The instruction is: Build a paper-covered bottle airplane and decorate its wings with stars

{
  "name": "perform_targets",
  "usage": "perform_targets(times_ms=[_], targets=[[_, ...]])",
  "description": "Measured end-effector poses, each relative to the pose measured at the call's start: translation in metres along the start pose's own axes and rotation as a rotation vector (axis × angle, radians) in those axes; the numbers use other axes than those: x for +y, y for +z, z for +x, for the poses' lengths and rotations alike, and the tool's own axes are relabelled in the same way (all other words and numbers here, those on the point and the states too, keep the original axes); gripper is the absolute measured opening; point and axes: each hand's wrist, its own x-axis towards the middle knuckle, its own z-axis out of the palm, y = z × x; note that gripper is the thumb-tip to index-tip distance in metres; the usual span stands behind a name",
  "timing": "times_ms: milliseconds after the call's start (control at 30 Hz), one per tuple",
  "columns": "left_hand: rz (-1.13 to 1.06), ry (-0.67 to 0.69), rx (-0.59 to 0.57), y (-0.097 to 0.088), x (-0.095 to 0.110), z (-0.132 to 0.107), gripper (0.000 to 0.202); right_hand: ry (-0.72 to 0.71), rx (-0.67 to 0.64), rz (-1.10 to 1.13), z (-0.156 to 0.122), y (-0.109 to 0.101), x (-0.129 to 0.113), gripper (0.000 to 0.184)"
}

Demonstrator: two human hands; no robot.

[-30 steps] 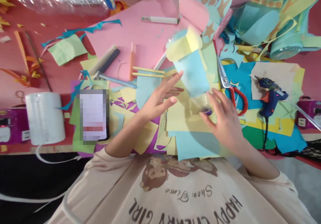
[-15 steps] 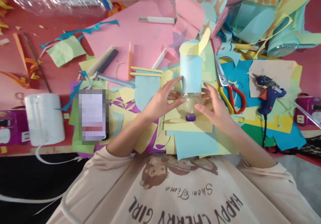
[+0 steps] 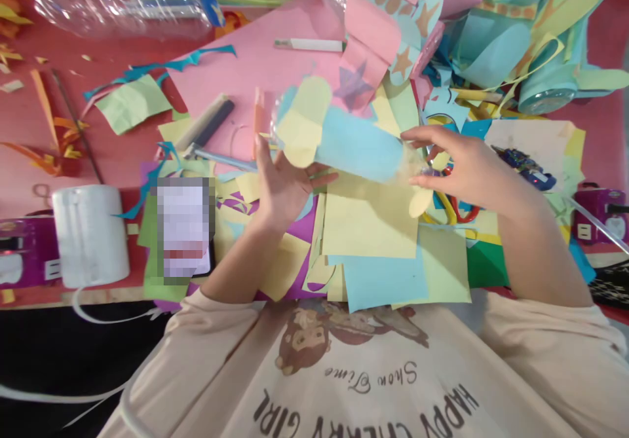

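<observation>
A clear plastic bottle wrapped in light blue and yellow paper (image 3: pixel 344 140) lies sideways in the air between my hands, blurred by motion. My left hand (image 3: pixel 280 186) cups its yellow-covered base end from below, palm up with fingers spread. My right hand (image 3: pixel 464 166) grips the neck end, fingers curled round it. Beneath the bottle lie yellow paper sheets (image 3: pixel 368 222) and a light blue sheet (image 3: pixel 383 281).
Red-handled scissors (image 3: pixel 455 205) lie under my right hand, a blue glue gun (image 3: pixel 525 166) beyond it. A white tape roll (image 3: pixel 88 235) and a phone (image 3: pixel 184 225) sit at left. An empty clear bottle (image 3: pixel 118 6) and pink paper (image 3: pixel 265 65) lie further back, with paper scraps all around.
The bottle stood upside down on its cap between both hands; now it is lifted and turned sideways, base to the left, my right hand moved out to the right.
</observation>
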Motion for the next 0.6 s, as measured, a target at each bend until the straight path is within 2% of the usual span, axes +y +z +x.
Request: perform_targets(times_ms=[67, 133, 200, 300, 367, 467, 567, 600], targets=[[-0.032, 0.054, 0.084, 0.000, 0.002, 0.003, 0.057, -0.079, -0.028, -0.017, 0.006, -0.008, 0.010, 0.049], [-0.007, 0.122, 0.102, 0.001, 0.002, 0.004, 0.054, -0.163, -0.030, -0.066, 0.012, -0.014, 0.021, 0.046], [0.046, 0.160, 0.065, 0.001, 0.002, 0.003, 0.055, -0.254, -0.027, -0.129, 0.017, -0.018, 0.030, 0.046], [0.134, 0.121, -0.048, 0.001, 0.001, -0.002, 0.061, -0.310, 0.005, -0.174, 0.024, -0.017, 0.038, 0.046], [0.245, 0.056, -0.155, 0.002, 0.000, -0.008, 0.057, -0.263, 0.088, -0.172, 0.026, -0.009, 0.039, 0.043], [0.459, 0.040, -0.275, 0.005, -0.002, -0.017, 0.050, -0.140, 0.319, -0.160, 0.020, 0.013, 0.036, 0.031], [0.600, 0.160, -0.380, 0.007, -0.003, -0.021, 0.042, 0.046, 0.500, -0.140, 0.002, 0.037, 0.029, 0.015], [0.637, 0.230, -0.422, 0.007, -0.003, -0.022, 0.040, 0.103, 0.510, -0.122, -0.005, 0.044, 0.026, 0.016]])
